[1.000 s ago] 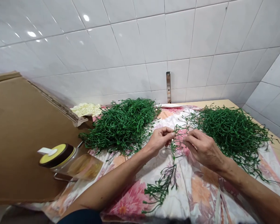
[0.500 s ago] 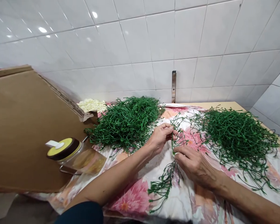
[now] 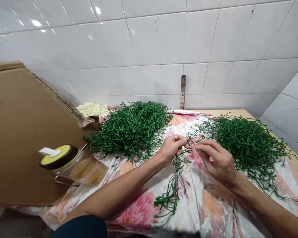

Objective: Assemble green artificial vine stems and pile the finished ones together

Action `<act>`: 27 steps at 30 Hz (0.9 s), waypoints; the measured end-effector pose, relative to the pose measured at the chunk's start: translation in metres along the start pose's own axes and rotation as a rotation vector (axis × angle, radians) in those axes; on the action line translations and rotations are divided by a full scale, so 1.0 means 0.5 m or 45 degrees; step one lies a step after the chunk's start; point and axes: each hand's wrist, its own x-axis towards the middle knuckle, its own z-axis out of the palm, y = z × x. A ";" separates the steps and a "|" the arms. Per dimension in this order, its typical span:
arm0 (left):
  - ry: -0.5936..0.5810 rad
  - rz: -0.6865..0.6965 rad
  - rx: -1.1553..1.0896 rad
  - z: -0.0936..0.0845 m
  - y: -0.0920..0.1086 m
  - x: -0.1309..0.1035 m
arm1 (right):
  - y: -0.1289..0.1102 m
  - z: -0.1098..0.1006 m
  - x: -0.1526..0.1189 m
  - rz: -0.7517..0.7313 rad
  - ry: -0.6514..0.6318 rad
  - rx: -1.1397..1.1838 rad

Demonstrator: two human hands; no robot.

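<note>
My left hand (image 3: pixel 172 148), near the middle of the flowered cloth, pinches a bunch of thin green plastic stems (image 3: pixel 172 188) with small knobbed tips. The bunch hangs below the hand toward the near side of the cloth, and a few tips stick out past the fingertips. Just to the right, my right hand (image 3: pixel 216 160) is off the bunch, its fingertips drawn together; anything between them is too small to make out. A large tangled pile of the same stems (image 3: pixel 131 129) lies left of my hands. Another stem pile (image 3: pixel 245 142) lies to the right.
A jar (image 3: pixel 89 168) with a yellow and brown lid lies tilted at the left, against a large cardboard box (image 3: pixel 27 132). Behind the left pile sits a heap of pale cream pieces (image 3: pixel 93 109). A metal strip (image 3: pixel 183 92) is on the tiled wall (image 3: pixel 144 39).
My right hand has let go of the stem bunch and moved right, away from it. My left hand has come slightly nearer and keeps its pinch. The view has shifted a little.
</note>
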 end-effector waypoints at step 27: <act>-0.184 -0.137 -0.099 0.011 -0.007 -0.011 | 0.008 0.003 0.000 0.111 -0.130 -0.028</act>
